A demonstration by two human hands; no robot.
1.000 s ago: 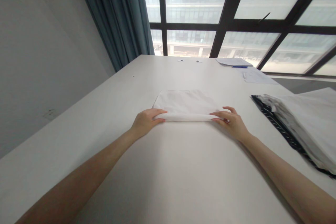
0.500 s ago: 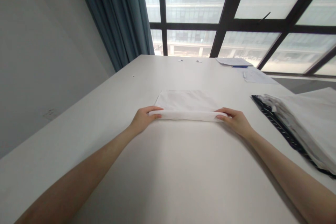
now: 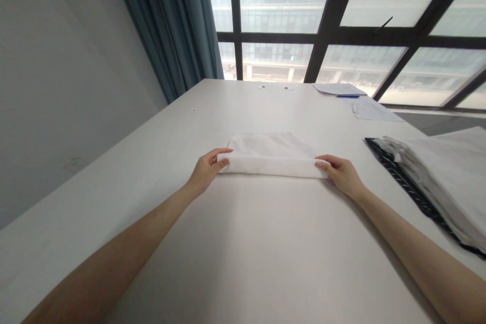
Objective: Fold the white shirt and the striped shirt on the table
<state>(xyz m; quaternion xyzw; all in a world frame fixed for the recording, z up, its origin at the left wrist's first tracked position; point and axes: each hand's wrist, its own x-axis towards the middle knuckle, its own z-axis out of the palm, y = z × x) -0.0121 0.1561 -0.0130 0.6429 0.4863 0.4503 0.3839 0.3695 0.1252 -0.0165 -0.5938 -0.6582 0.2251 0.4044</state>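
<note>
1. The folded band (image 3: 273, 167) along the near edge of the white cloth (image 3: 270, 145) had just grown deeper. Moments earlier it was a thin strip; now it stood broader from end to end, and less flat cloth showed beyond it. I judged that the turning-over of that edge had moved on, evenly on both sides.

2. The hands had shifted too. Each had slid outward, and now they sat at opposite ends of the band rather than partway in.

3. The left hand (image 3: 204, 171) pinched the band's left end, thumb on the near face and fingers over the top, a narrow grip with fabric between.

4. The right hand (image 3: 345, 174) matched it at the right end, thumb and forefinger close together on the cloth.

5. The cloth lay mid-table, straight ahead of the person, on a smooth, pale tabletop (image 3: 261, 253). It looked thin and soft, faintly creased at the back, while the band was plump and rounded.

6. Off to the right, well apart from the hands, a stack of pale fabric (image 3: 451, 162) rested with ragged, bunched edges over a black layer (image 3: 399, 175) flecked with white.

7. Farther back lay flat papers (image 3: 337, 89) and a slim blue pen (image 3: 347, 96).
</note>
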